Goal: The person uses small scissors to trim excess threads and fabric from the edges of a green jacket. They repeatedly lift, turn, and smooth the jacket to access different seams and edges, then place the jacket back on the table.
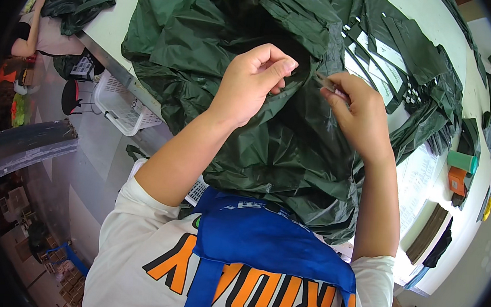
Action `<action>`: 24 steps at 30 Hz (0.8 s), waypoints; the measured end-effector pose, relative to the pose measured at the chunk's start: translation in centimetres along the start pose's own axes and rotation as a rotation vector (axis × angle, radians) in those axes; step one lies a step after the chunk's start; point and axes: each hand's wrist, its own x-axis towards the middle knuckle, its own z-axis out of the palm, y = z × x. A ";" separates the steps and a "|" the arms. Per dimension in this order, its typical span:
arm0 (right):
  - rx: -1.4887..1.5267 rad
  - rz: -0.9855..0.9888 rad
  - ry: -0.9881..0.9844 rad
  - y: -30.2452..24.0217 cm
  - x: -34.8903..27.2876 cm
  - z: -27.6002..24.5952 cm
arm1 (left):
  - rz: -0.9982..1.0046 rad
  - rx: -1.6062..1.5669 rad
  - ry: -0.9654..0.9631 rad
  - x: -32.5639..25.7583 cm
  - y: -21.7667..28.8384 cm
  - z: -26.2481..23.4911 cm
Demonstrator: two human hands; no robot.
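A large heap of dark green, shiny waterproof fabric (pixel 179 38) covers the table in front of me and hangs over its near edge toward my lap. Over its middle, my left hand (pixel 251 82) is closed, thumb against the curled fingers. Whatever it pinches, perhaps a thread or the fabric edge, is too small to make out. My right hand (pixel 358 107) is closed around a small metal-tipped tool that looks like thread snips (pixel 323 80), its tip pointing left toward the left hand. An opening in the fabric shows dark between the hands.
White cards and black straps (pixel 379 60) lie among green pieces at the right. A white plastic basket (pixel 123 106) stands below the table edge at left. Another person's arm (pixel 31 30) reaches to green fabric at far left. A green tape roll (pixel 465 163) is at far right.
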 end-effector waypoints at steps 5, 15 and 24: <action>-0.318 -0.111 0.059 -1.7 0.1 0.3 | 0.031 0.020 -0.022 -0.2 0.1 0.3; 0.024 0.083 0.242 0.6 -2.4 -1.3 | 0.245 0.326 0.306 -1.5 2.3 -8.1; 0.246 0.448 0.061 -4.4 -14.7 -0.6 | 0.302 0.898 0.283 -7.7 2.2 -10.4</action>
